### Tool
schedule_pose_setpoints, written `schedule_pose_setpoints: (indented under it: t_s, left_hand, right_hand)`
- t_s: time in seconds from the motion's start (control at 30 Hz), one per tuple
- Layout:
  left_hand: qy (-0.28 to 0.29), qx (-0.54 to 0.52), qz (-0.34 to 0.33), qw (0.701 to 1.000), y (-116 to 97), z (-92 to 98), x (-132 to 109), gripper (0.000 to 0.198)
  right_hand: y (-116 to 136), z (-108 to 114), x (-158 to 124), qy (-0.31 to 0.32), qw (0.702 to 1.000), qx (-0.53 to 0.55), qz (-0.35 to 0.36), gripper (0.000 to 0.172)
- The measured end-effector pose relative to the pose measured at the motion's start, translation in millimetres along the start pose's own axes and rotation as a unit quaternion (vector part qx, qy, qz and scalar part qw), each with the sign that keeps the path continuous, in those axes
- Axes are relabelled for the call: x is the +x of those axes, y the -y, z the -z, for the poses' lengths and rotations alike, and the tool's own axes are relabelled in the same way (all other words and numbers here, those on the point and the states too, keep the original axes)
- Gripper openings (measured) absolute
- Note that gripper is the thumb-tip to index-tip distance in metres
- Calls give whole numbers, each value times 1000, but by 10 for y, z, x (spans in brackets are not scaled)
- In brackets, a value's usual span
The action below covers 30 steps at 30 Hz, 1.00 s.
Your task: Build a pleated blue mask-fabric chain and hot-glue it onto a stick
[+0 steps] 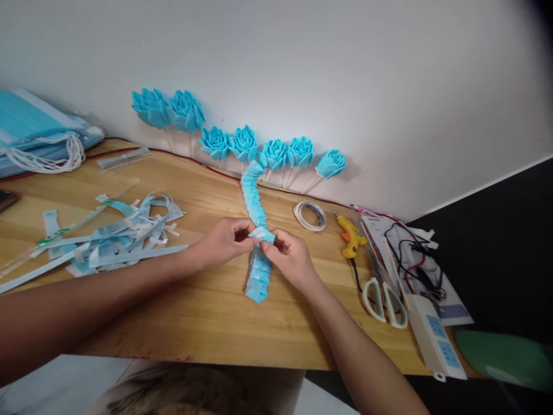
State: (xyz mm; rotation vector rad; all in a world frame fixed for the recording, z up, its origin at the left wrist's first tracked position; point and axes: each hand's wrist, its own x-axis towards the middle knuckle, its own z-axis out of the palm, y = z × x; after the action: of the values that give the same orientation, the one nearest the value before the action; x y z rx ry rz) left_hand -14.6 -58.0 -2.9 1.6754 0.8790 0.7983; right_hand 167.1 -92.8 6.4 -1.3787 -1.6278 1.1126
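Note:
My left hand (224,241) and my right hand (290,257) meet over the middle of the wooden table (207,317). Both pinch one small folded blue piece (261,233) between fingertips. Under them a long row of folded blue pieces (256,230) runs from the wall toward the front edge. Several blue fabric roses on sticks (244,143) lean against the white wall behind the row.
A heap of cut blue and white strips (116,233) lies at the left. Stacked blue face masks (38,135) sit at the far left. At the right are a tape roll (310,215), a yellow glue gun (351,236), white scissors (384,300) and a power strip (434,337).

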Motion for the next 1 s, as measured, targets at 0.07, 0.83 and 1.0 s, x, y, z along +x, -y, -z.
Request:
schedule_pose_setpoints:
  t_s: [0.07, 0.83, 1.0]
  left_hand:
    - [7, -2, 2, 1000, -9, 6, -5, 23]
    - [-64, 24, 17, 998, -10, 45, 28, 28]
    - [-37, 15, 2, 999, -17, 12, 13, 26]
  right_hand:
    - [3, -1, 0, -3, 1000, -4, 1, 24]
    - [-7, -23, -31, -80, 986, -100, 106, 11]
    - [-44, -24, -14, -75, 985, -114, 104, 13]
